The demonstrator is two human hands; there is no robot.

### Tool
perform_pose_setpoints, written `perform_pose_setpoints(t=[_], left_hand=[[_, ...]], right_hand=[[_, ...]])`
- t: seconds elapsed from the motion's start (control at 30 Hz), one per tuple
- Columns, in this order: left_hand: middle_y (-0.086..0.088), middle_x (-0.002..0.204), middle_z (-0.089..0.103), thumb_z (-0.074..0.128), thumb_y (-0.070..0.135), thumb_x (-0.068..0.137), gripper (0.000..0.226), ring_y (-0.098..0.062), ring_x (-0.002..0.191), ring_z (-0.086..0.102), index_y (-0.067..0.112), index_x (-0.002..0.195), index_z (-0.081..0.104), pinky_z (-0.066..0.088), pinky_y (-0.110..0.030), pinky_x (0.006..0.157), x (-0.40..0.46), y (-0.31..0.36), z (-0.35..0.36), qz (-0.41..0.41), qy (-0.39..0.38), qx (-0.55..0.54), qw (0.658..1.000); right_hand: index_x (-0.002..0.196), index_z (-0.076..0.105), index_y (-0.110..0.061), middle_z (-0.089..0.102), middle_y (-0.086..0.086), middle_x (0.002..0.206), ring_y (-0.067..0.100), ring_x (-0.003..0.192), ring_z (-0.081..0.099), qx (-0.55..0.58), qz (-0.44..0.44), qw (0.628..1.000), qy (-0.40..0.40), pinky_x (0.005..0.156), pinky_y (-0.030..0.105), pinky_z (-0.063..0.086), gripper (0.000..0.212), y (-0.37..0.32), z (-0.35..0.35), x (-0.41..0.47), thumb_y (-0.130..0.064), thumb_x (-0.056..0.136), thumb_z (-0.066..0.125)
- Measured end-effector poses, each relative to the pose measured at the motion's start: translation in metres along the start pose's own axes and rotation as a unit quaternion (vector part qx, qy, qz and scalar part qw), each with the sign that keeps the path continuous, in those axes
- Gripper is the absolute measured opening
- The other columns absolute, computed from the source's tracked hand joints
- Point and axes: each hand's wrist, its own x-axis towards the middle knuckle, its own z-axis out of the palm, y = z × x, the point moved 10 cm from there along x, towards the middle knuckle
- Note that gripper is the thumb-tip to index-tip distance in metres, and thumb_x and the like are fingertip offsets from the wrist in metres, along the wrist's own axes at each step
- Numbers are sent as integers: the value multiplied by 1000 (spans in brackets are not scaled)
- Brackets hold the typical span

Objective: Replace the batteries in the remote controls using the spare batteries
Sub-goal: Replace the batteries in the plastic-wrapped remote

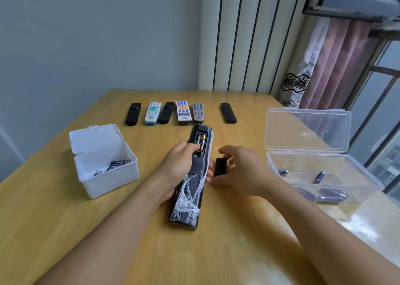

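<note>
I hold the long black remote (190, 176) in my left hand (179, 165), back side up, above the middle of the wooden table (216, 252). Its battery compartment is open and a black and gold battery (201, 142) sits inside, with my thumb just beside it. Torn plastic film is wrapped around its lower end. My right hand (242, 172) pinches the small black cover (220, 167) just beside the remote. On my left stands a white box (104, 176) with some batteries, on my right a clear box (320, 172) with purple batteries. Six other remotes (181, 112) lie in a row behind.
</note>
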Motion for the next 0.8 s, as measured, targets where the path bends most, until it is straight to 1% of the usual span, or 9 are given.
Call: perform_pose_setpoints(t=[0.1, 0.2, 0.3, 0.33, 0.5, 0.63, 0.7, 0.73, 0.8], left_hand=[[-26, 80, 67, 44, 35, 106, 43, -32, 61, 65, -3, 120, 59, 58, -37, 54, 0, -9, 1, -42, -9, -3, 999], [-24, 82, 68, 41, 43, 105, 52, -32, 67, 65, -2, 117, 63, 59, -37, 59, -1, -8, 3, -46, -20, 7, 999], [-24, 83, 67, 38, 43, 106, 52, -30, 65, 66, -1, 119, 61, 58, -37, 57, -6, -3, 8, -32, -28, 0, 999], [-24, 82, 67, 37, 43, 106, 52, -30, 64, 66, -1, 119, 61, 58, -36, 56, -8, -1, 10, -28, -31, -1, 999], [-21, 75, 65, 34, 46, 106, 47, -30, 60, 67, 9, 119, 61, 55, -33, 51, -16, 6, 22, 4, -46, 13, 999], [-18, 80, 68, 35, 39, 108, 33, -34, 67, 69, 23, 117, 62, 59, -42, 62, -20, 12, 26, 50, -44, 33, 997], [-16, 79, 70, 36, 37, 109, 29, -34, 65, 68, 29, 115, 63, 58, -43, 62, -22, 16, 28, 67, -47, 39, 996], [-15, 78, 69, 36, 36, 109, 29, -33, 63, 67, 36, 110, 65, 57, -42, 60, -23, 18, 30, 74, -49, 38, 995], [-14, 79, 68, 39, 34, 109, 44, -30, 60, 66, 54, 83, 68, 57, -39, 55, -25, 22, 30, 81, -47, 38, 995]], right_hand=[[145, 48, -15, 51, -1, 132, 12, 99, 59, 87, -9, 991, 101, 85, 26, 53, 85, -4, -20, -7, -37, 73, 88], [144, 50, -20, 48, -7, 126, 6, 91, 61, 174, -22, 966, 191, 76, 18, 55, 84, -4, -45, -14, -32, 71, 90], [139, 57, -22, 57, -6, 127, 5, 91, 65, 293, -41, 937, 188, 69, 20, 56, 82, -3, -49, -14, -34, 66, 92], [139, 58, -21, 59, -5, 127, 5, 93, 65, 301, -59, 933, 188, 70, 22, 56, 82, -7, -50, -15, -34, 66, 92], [141, 51, -30, 61, -18, 119, 7, 96, 61, 222, -124, 940, 225, 72, 27, 56, 89, -23, -54, -26, -40, 63, 93], [126, 65, -29, 66, -21, 114, 6, 94, 60, 183, -148, 942, 237, 71, 24, 53, 65, -30, -56, -31, -54, 69, 84], [123, 70, -25, 69, -15, 121, 7, 101, 60, 141, -169, 947, 235, 75, 27, 53, 61, -37, -53, -34, -60, 74, 75], [125, 70, -23, 68, -12, 127, 9, 106, 60, 125, -176, 947, 239, 78, 30, 54, 62, -39, -52, -35, -62, 76, 71], [128, 69, -21, 65, -9, 133, 11, 110, 61, 120, -175, 945, 248, 79, 31, 57, 64, -39, -52, -36, -61, 79, 67]])
